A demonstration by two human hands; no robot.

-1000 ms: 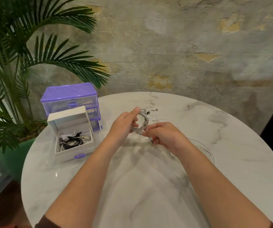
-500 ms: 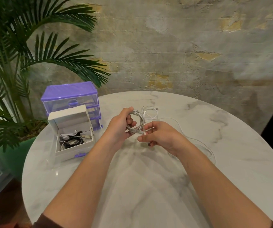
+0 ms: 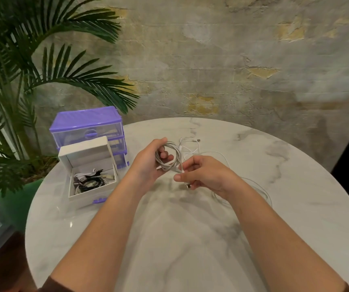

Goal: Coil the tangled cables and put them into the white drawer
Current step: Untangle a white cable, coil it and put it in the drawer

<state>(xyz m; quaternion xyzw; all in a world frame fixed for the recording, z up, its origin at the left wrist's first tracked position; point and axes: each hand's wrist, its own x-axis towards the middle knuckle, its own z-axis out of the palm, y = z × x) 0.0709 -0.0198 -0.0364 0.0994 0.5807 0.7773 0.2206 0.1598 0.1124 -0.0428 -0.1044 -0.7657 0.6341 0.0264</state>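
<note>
My left hand (image 3: 148,163) grips the grey coil (image 3: 167,157), fingers curled through the loops. Right hand (image 3: 203,175) pinches its tail end (image 3: 182,170), plug near the palm. Coil nearly wound; stowing left. White cables (image 3: 192,147) loose on the desk (image 3: 190,239) behind and right, uncoiled. Drawer (image 3: 91,175) open at left, several cables inside. Bare desk between; drawer sits near the left rim.

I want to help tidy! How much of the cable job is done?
Some cables already lie in the white drawer. The left hand holds a grey coil while the right hand pinches its end. Loose white cables still wait on the table.
</note>
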